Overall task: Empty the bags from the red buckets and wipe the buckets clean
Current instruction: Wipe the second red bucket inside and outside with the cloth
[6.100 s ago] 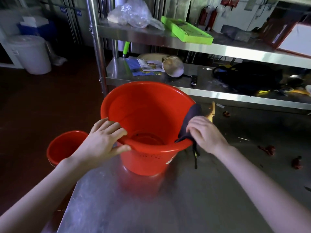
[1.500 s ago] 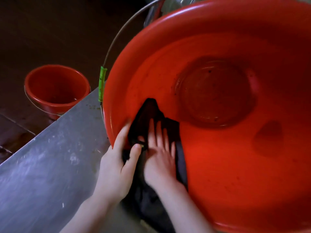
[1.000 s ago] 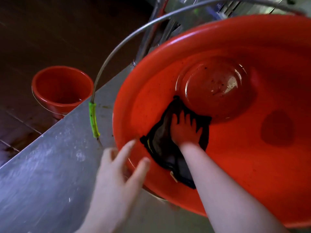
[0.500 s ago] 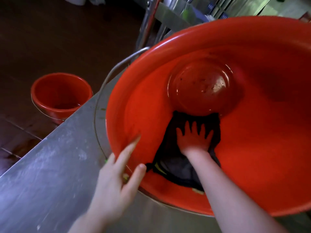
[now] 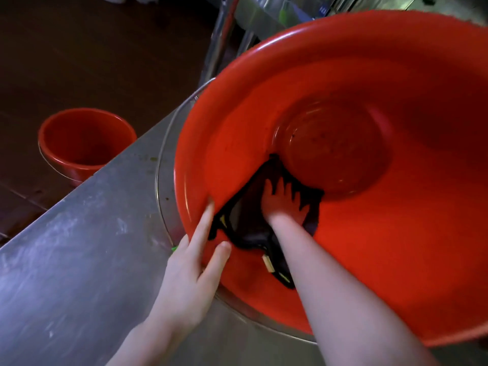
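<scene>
A large red bucket (image 5: 396, 247) stands on the steel table and fills the right of the head view. Inside it, my right hand (image 5: 284, 206) presses a dark cloth (image 5: 244, 220) flat against the near inner wall, fingers spread, just below the round bottom. My left hand (image 5: 194, 262) rests on the bucket's near rim with straight fingers, the index finger and thumb reaching over the rim into the bucket. A second, smaller red bucket (image 5: 84, 143) stands on the dark floor to the left, with nothing visible inside it.
The steel table (image 5: 79, 273) runs diagonally across the lower left, its edge dropping to the dark floor. The bucket's wire handle (image 5: 162, 165) lies down along its left side. A metal rack post (image 5: 221, 35) rises behind the bucket.
My right hand has slid the cloth from the rim down the inner wall toward the bottom, then a little left. My left hand let go of the cloth and settled on the rim. The handle dropped.
</scene>
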